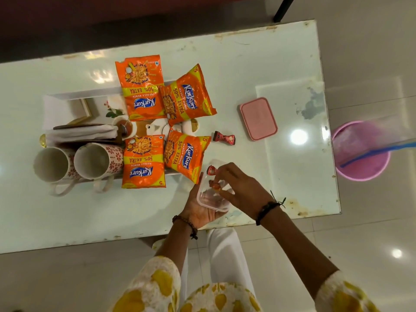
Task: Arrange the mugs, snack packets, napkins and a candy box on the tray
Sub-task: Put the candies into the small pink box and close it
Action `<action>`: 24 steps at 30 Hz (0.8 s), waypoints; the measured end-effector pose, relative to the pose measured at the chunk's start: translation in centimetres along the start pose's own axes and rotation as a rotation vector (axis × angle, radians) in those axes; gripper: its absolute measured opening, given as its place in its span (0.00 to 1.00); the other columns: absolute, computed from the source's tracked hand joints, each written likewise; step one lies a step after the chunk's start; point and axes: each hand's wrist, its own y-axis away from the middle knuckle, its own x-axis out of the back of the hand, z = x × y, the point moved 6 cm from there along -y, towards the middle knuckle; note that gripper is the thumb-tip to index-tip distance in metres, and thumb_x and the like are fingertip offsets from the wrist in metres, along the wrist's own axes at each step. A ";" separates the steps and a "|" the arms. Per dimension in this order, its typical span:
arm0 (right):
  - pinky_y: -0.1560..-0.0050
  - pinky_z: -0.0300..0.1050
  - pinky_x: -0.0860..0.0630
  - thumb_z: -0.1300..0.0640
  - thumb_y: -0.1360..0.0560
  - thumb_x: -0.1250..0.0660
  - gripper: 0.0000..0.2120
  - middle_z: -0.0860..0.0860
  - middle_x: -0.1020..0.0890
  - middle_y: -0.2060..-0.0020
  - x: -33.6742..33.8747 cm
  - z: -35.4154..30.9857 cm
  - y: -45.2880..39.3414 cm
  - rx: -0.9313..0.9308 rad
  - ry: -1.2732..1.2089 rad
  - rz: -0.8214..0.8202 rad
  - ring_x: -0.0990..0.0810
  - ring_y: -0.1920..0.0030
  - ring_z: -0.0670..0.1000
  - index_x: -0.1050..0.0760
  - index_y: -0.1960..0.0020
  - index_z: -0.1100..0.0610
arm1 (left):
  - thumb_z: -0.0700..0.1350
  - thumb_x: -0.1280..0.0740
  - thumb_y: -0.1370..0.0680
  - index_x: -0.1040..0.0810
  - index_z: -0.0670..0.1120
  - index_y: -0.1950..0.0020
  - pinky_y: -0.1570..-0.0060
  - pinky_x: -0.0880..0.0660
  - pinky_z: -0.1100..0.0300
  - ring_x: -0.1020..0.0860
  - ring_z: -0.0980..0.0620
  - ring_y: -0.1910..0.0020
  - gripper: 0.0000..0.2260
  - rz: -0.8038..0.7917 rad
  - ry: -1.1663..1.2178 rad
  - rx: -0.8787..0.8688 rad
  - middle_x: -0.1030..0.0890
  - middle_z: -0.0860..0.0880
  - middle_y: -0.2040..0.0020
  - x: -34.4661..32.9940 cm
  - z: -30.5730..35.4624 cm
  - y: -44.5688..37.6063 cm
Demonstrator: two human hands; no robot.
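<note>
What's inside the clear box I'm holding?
Red-wrapped candies lie in the box, with darker pieces beside them, too blurred to name. The right hand reaching in covers the rest; the left hand holds it.

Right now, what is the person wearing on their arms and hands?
The left sleeve and right sleeve are white with big yellow patches. The left hand has a brown bead bracelet at the wrist; the right hand has a black bracelet with loose thread ends. No gloves.
</note>
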 end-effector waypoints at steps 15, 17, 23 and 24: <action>0.57 0.47 0.27 0.61 0.24 0.41 0.13 0.56 0.24 0.45 1.9 6.2 -9.9 -0.246 0.352 0.124 0.22 0.49 0.58 0.27 0.40 0.58 | 0.49 0.21 0.40 0.21 0.36 0.45 0.56 0.19 0.50 0.16 0.40 0.57 0.29 -0.426 0.198 0.075 0.16 0.37 0.53 -2.0 0.6 0.7; 0.57 0.46 0.27 0.59 0.23 0.41 0.11 0.55 0.21 0.48 3.3 5.4 -9.0 -0.277 0.237 0.246 0.21 0.50 0.56 0.25 0.42 0.58 | 0.52 0.25 0.38 0.20 0.38 0.46 0.59 0.17 0.52 0.16 0.43 0.57 0.26 -0.394 0.179 0.036 0.16 0.39 0.53 -1.9 0.7 0.4; 0.68 0.37 0.30 0.52 0.25 0.37 0.06 0.50 0.19 0.57 4.7 -0.1 -1.0 -0.095 0.059 0.292 0.24 0.63 0.49 0.28 0.52 0.54 | 0.57 0.21 0.44 0.18 0.41 0.49 0.59 0.18 0.54 0.16 0.45 0.58 0.29 -0.358 0.141 -0.040 0.15 0.41 0.54 -2.4 1.0 -0.2; 0.66 0.39 0.29 0.52 0.25 0.37 0.06 0.50 0.19 0.56 3.9 -0.3 0.0 -0.097 0.077 0.221 0.23 0.61 0.50 0.27 0.52 0.54 | 0.57 0.20 0.45 0.17 0.41 0.52 0.60 0.18 0.55 0.16 0.45 0.59 0.28 -0.355 0.127 -0.060 0.15 0.42 0.55 -2.5 1.0 -0.4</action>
